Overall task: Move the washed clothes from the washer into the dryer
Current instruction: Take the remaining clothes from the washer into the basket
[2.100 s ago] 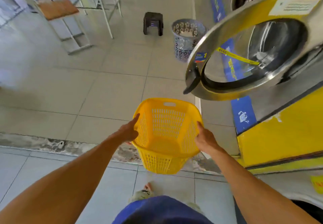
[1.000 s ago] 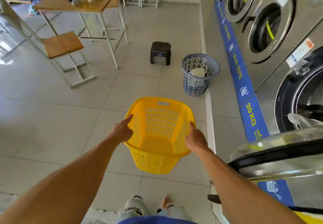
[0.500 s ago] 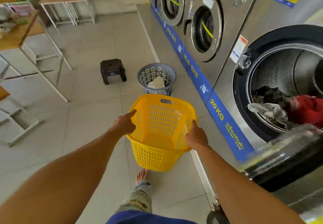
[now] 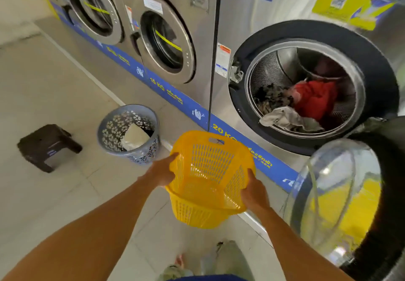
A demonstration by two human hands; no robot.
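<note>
- I hold the yellow basket (image 4: 210, 177) off the floor with both hands: my left hand (image 4: 161, 172) has its grip curled round the rim on the left, my right hand (image 4: 254, 193) has its grip closed on the rim on the right. The basket has nothing in it.
- To do this step well, I judge I should set the basket down on the floor straight below the open drum mouth, close in to the machine front, mouth up, so that wet things can drop straight in without trailing on the tiles.
- The open washer door (image 4: 341, 195) hangs just to the right of the basket; I should keep the basket left of it so it neither knocks the glass nor blocks my reach.
- Once the basket stands steady, both grips can let go and go into the drum.
- The washed clothes (image 4: 306, 103) lie in the drum of the open washer (image 4: 269, 39), above and to the right of the basket: a red piece, a dark patterned one, and a pale one draped over the drum lip.
- Left of the basket stand a grey basket (image 4: 129, 131) with something pale inside and, further left, a dark stool (image 4: 47, 146).
- Writing: the blue strip (image 4: 166, 92) along the machine bases reads "20 KG" just behind the basket and "15 KG" further left; the script beside them and the stickers above are too blurred to read.
</note>
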